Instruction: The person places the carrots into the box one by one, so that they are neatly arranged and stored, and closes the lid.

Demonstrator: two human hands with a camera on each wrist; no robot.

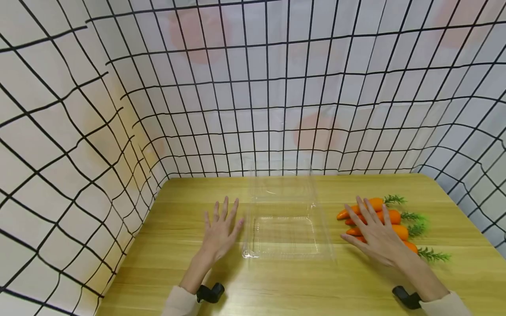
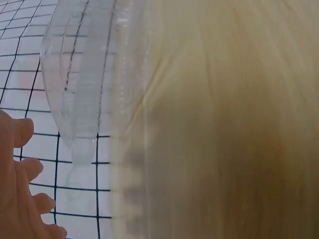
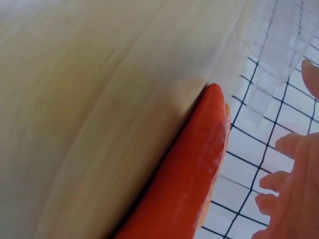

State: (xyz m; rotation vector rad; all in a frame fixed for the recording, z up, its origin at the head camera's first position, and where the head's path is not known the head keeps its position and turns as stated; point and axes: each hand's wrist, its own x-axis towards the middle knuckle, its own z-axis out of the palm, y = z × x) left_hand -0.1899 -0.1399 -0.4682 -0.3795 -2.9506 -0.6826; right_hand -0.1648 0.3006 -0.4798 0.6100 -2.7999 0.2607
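A clear plastic clamshell box sits on the table with its lid raised at the back. Left of it, my left hand is spread palm down, fingers straight, holding nothing; the left wrist view shows this hand near the box wall. On the right lie several orange carrots with green leafy tops, in a column. Over them my right hand spreads its straight fingers and hides part of them. The right wrist view has one carrot close up, apart from the hand.
The wooden table ends at a white cloth backdrop with a black grid, which stands at the back and both sides. Black wrist mounts are strapped on both forearms.
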